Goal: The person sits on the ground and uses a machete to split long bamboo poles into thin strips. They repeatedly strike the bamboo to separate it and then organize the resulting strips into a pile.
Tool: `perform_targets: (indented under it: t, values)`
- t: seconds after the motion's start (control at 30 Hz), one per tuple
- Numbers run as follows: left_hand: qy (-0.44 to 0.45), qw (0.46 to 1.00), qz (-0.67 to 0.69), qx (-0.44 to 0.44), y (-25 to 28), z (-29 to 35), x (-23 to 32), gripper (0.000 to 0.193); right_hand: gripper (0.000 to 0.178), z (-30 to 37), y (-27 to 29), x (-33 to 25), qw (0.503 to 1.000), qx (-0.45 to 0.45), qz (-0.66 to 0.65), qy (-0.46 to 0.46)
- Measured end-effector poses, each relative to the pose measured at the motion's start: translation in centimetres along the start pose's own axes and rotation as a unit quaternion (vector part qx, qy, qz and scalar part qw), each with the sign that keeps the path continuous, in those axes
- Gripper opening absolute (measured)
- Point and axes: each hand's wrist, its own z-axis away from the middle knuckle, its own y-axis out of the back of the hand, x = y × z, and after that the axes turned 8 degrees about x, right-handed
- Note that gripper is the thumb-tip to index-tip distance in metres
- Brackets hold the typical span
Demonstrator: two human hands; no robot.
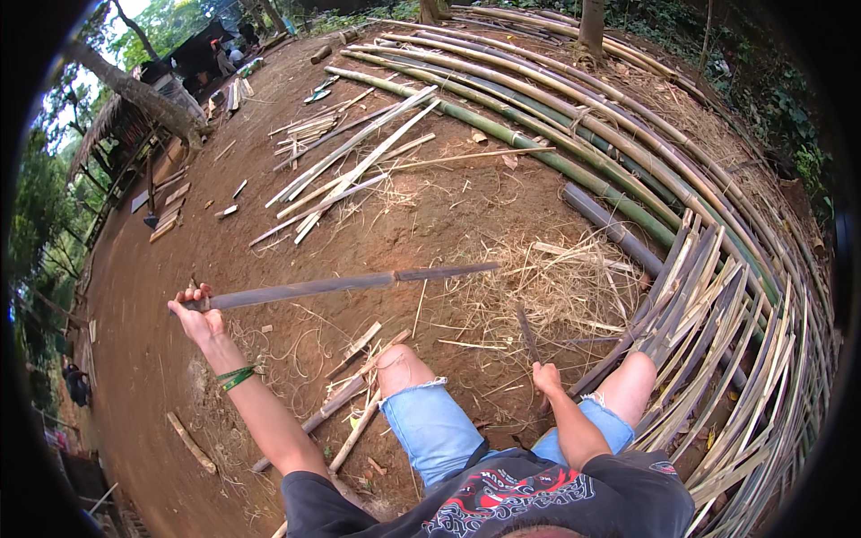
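A person sits on bare brown earth outdoors, seen from above their own head, knees bent in cut-off denim shorts. The left hand (195, 312), arm stretched out to the left, is closed around one end of a long, thin, flat bamboo strip (345, 285), held level above the ground so that it runs from the hand far to the right, across the space in front of the knees. The strip looks dark grey-brown, even in width, straight and slightly tapered at its free end. The right hand (545, 378) is clenched on the handle of a dark-bladed knife (527, 334) just beyond the right knee, blade pointing away from the body; the blade is apart from the strip. Judging from the scene, the splitting work seems well under way: a heap of finished dark slats (717, 350) lies fanned out on the right, pale slats (350, 166) lie scattered on the ground farther off, and curled shavings (556, 287) and offcuts litter the earth around the legs. Much appears left as well: many whole green and tan bamboo poles (574, 134) lie uncut in a long row along the far and right side. Trees, a thatched shelter (117, 125) and distant people show at the far left.
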Motion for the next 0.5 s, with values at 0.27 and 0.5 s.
perform_targets:
  t: [0.27, 0.5]
  values:
    - [-0.179, 0.974, 0.081, 0.112, -2.7, -10.7, 2.2, 0.059, 0.056, 2.2, 3.2, -6.5, 0.978, -0.174, -0.059, -0.098]
    - [0.050, 0.904, -0.392, 0.162, -1.1, -5.2, -16.4, 0.112, 0.039, 4.2, 5.4, -6.3, 0.952, -0.166, -0.216, -0.137]
